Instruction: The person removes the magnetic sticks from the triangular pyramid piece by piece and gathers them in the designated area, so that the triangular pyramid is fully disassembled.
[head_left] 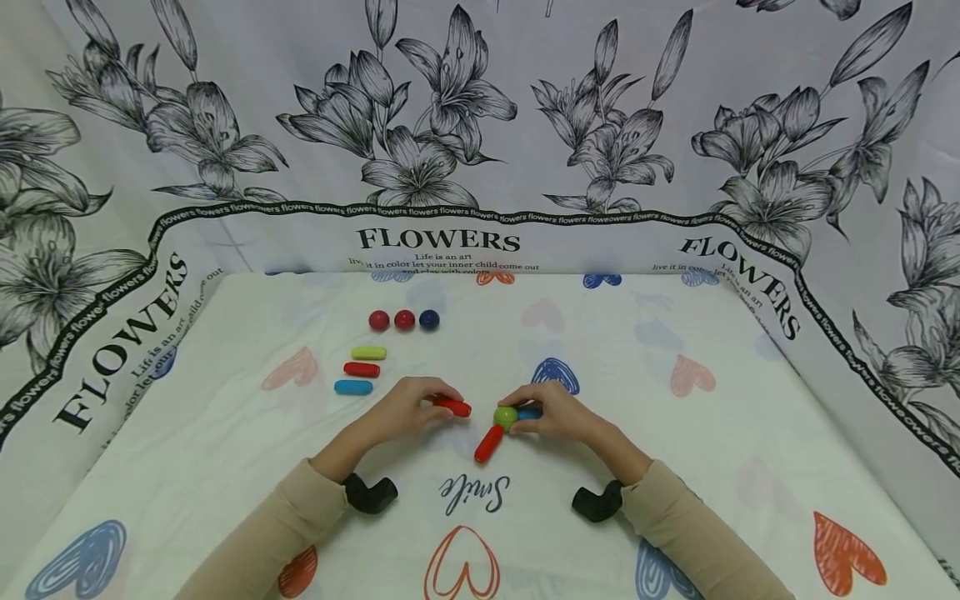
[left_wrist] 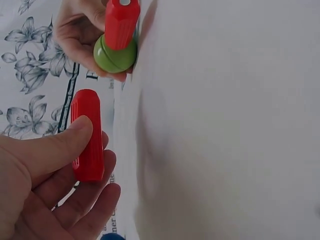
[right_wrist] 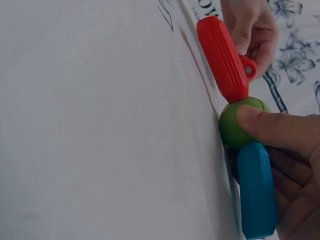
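Observation:
In the head view my left hand [head_left: 405, 410] pinches a short red ribbed stick [head_left: 453, 407] between thumb and fingers. The left wrist view shows this red stick [left_wrist: 89, 150] apart from the joined pieces. My right hand [head_left: 561, 412] grips a green ball [head_left: 506, 416], thumb pressed on it in the right wrist view. Joined to the ball [right_wrist: 232, 127] are a blue stick [right_wrist: 257, 192] and a second red stick [right_wrist: 222, 59], on roughly opposite sides. That second stick's free end [left_wrist: 125, 2] has a silvery disc.
Further back left lie two red balls [head_left: 405, 320] and a dark blue ball [head_left: 429, 320]. Nearer, in a column, are a yellow-green stick [head_left: 369, 353], a red stick [head_left: 362, 369] and a light blue stick [head_left: 353, 387]. A printed white cloth [head_left: 660, 442] covers the table.

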